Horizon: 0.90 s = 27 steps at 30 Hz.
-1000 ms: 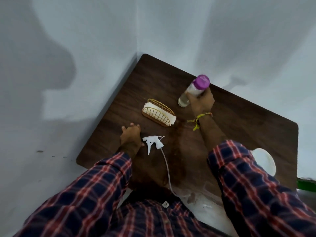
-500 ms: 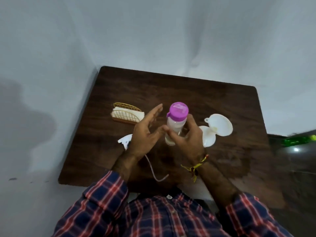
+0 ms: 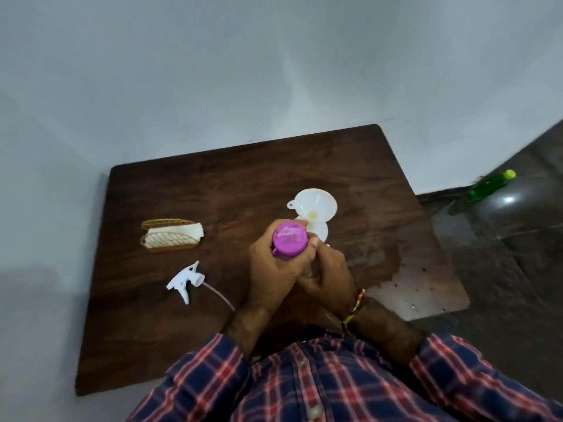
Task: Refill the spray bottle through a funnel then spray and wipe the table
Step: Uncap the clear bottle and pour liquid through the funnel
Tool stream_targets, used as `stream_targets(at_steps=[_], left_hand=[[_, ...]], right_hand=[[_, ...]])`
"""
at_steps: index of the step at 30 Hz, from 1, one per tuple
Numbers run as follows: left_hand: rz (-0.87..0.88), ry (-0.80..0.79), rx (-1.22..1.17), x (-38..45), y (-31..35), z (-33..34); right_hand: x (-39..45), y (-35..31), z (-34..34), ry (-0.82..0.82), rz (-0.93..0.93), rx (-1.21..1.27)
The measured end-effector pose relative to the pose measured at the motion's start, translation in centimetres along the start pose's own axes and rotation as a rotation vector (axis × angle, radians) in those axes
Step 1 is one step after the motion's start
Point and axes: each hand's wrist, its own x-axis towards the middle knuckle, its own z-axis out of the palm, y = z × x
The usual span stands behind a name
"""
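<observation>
Plaid cotton sleeves, red on navy, fill the near edge at 6 o'clock. Just beyond them both hands meet over the dark wood-grain counter [image 3: 170,330]. Left hand [image 3: 271,275] has fingers curled round the purple cap [image 3: 289,241] of a refill bottle [image 3: 308,269]; right hand [image 3: 327,277], with a braided thread at the wrist, is wrapped round the clear body below. Bottle's long axis points nearly straight up at the camera, so only the round, glossy cap top shows well; most of the body is hidden by fingers. Judgement: the cap is being twisted off, the left hand doing the turning and the right steadying. The coming pour turns on one relation: the white plastic funnel [image 3: 316,202] sits at 12 o'clock just beyond the hands, wide mouth up, seated on a pale round-shouldered spray bottle [image 3: 320,234] that is mostly covered by it. Right hand is the nearer to it. White trigger sprayer head [image 3: 185,280] lies on its side at 9 o'clock, thin dip tube trailing toward the left wrist. Farther, at 10 o'clock, a gold wire holder [image 3: 170,236] carries folded white cloth or napkins. Pale worn patch, possibly wet, at the counter's 3 o'clock corner. Green bottle [image 3: 490,185] on the floor at 2 o'clock, blurred.
</observation>
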Motion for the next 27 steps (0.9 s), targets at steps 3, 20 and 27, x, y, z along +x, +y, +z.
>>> stream_targets(at_steps=[3,20,27], left_hand=[[-0.018,0.001,0.000,-0.2,-0.1,3.1],[-0.065,-0.550,-0.065,4.1,1.6,14.7],[0.123,-0.503,0.109,4.4,1.4,18.1]], right_hand=[[-1.2,1.1,-1.7,0.096,0.038,-0.053],[-1.6,8.7,-12.1,0.179,0.238,-0.006],[-2.2,9.5,-12.7,0.275,0.296,-0.080]])
